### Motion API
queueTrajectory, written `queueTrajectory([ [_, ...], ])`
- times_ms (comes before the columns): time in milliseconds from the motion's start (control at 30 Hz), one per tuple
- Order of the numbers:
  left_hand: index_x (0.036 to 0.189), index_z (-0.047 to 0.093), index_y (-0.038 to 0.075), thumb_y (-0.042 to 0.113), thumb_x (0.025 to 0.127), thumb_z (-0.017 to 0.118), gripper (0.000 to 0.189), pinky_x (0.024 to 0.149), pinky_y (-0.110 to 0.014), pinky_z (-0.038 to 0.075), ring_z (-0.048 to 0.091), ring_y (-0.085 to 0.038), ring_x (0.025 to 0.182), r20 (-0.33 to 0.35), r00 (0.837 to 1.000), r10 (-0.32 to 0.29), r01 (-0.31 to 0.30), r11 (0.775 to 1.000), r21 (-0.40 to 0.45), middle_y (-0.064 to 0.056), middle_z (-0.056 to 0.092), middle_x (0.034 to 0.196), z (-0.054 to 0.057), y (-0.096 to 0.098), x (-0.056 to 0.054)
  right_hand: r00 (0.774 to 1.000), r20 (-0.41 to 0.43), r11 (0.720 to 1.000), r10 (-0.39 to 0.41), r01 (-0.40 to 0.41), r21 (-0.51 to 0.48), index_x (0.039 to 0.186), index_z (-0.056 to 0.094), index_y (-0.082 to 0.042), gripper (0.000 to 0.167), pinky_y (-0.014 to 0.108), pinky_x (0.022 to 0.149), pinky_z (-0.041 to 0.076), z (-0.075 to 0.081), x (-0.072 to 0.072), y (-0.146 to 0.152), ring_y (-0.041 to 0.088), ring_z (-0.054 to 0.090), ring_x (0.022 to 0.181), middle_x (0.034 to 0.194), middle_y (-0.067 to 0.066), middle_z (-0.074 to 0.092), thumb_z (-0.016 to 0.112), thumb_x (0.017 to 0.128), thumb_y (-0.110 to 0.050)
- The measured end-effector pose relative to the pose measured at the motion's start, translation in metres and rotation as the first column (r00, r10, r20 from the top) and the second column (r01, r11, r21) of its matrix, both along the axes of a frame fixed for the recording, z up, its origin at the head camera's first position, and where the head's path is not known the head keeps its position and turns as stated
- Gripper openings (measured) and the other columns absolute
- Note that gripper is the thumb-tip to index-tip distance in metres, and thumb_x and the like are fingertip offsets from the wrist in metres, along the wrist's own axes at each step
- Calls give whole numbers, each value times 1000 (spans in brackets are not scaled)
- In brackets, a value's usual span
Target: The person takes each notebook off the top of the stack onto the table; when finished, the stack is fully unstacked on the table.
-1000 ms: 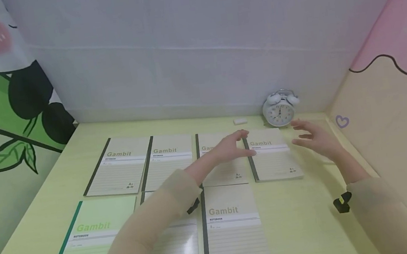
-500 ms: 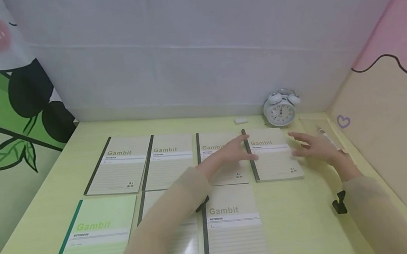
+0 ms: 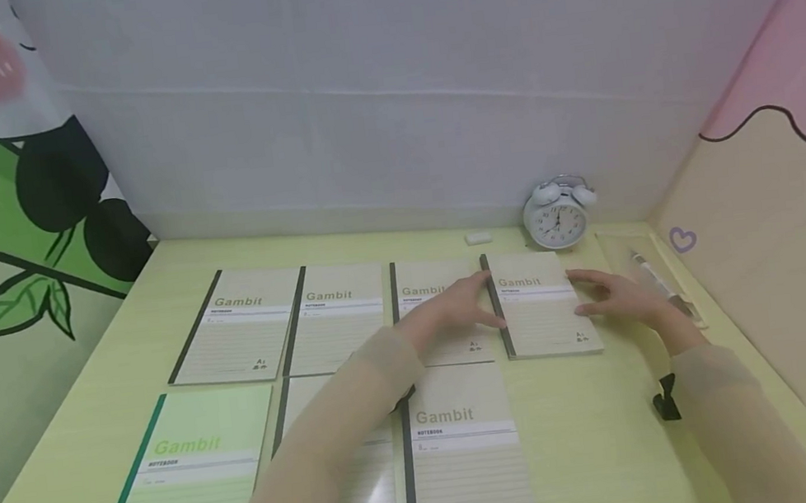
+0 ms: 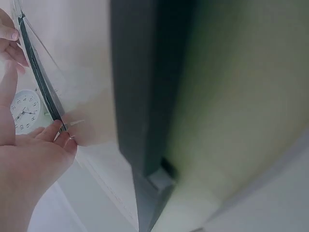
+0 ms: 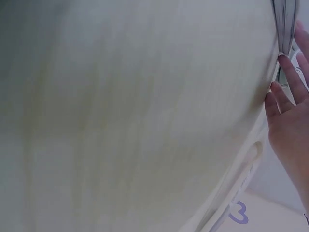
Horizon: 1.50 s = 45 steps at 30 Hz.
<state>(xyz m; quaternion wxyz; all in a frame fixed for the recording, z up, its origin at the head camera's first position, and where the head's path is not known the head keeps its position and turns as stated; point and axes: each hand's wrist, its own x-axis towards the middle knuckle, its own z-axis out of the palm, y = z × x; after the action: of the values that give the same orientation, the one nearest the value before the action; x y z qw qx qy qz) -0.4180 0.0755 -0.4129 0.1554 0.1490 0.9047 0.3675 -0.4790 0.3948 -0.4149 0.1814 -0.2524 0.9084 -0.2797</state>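
At the right end of the back row lies a cream Gambit notebook (image 3: 544, 314) with a dark spine; its lower edge looks thick and layered. My left hand (image 3: 457, 302) reaches over the neighbouring notebook (image 3: 452, 354), thumb and fingertips at the dark spine. Across from it, my right hand (image 3: 623, 298) has its fingertips at the notebook's right edge, thumb and fingers spread apart. The right wrist view shows extended fingers (image 5: 292, 79) against the page edges. In the left wrist view, my fingertips (image 4: 62, 137) meet the spine side.
More cream notebooks (image 3: 233, 329) lie in two rows, with a green one (image 3: 177, 493) at front left. A white alarm clock (image 3: 556, 221) and an eraser (image 3: 479, 238) stand behind. At right, a shallow tray (image 3: 614, 242) holds a pen (image 3: 655, 277), near the wall.
My right hand has come down and left from beside the clock to the notebook's right edge, uncovering the pen and tray. My left hand has shifted slightly down along the spine.
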Motion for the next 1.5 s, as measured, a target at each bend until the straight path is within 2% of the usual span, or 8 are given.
queueTrajectory([
  [333,152,17,11,43,73,78,105,116,-34,16,20,-23,143,20,999,-27,27,999,-35,-8,22,156,2,-2,1,999,34,999,20,-19,-39,146,36,-16,72,65,107,14,6,3,-5,48,20,137,152,17,28,69,85,-35],
  [500,151,19,15,39,73,79,102,116,-36,16,21,-23,143,5,1000,-18,18,1000,-17,-7,22,156,5,-2,1,999,33,999,1,0,-44,146,36,-19,73,63,107,17,8,3,-4,45,27,135,152,13,31,68,84,-39],
  [633,151,21,20,37,73,79,99,114,-39,22,27,-24,141,-5,1000,-7,7,999,33,-6,24,155,5,0,0,999,31,994,-9,12,-113,146,35,-16,73,56,108,25,8,0,1,42,37,132,149,13,36,68,85,-36],
  [767,151,22,21,32,75,79,95,108,-38,35,47,-22,128,-2,1000,-7,7,993,120,-8,39,148,4,2,-1,996,79,976,-29,46,-215,147,33,-13,70,40,104,38,7,-1,6,37,41,130,149,14,36,67,88,-30],
  [933,149,27,20,21,76,79,91,92,-29,48,63,-12,102,42,998,42,-52,962,270,-6,39,147,7,7,1,988,138,938,-73,115,-327,149,29,-16,69,18,89,46,9,0,7,25,47,124,152,14,29,64,90,-26],
  [1067,148,31,18,15,76,79,86,80,-23,52,64,-9,91,22,994,110,-111,944,310,-4,37,149,11,11,3,982,171,921,-84,142,-364,150,26,-19,70,18,87,47,14,-1,7,9,49,116,153,14,24,63,91,-25],
  [1233,147,33,17,8,76,77,84,71,-21,53,65,-11,87,5,985,173,-165,929,331,-7,39,147,14,15,5,982,168,910,-83,144,-389,150,25,-15,72,18,85,49,21,0,5,-1,53,106,147,21,28,65,90,-20],
  [1500,147,33,17,1,76,75,84,71,-20,53,64,-14,90,27,984,178,-176,920,351,-14,45,141,27,18,12,984,164,897,-74,137,-420,150,24,-13,73,19,84,50,34,8,1,-2,56,103,144,27,32,65,90,-15],
])
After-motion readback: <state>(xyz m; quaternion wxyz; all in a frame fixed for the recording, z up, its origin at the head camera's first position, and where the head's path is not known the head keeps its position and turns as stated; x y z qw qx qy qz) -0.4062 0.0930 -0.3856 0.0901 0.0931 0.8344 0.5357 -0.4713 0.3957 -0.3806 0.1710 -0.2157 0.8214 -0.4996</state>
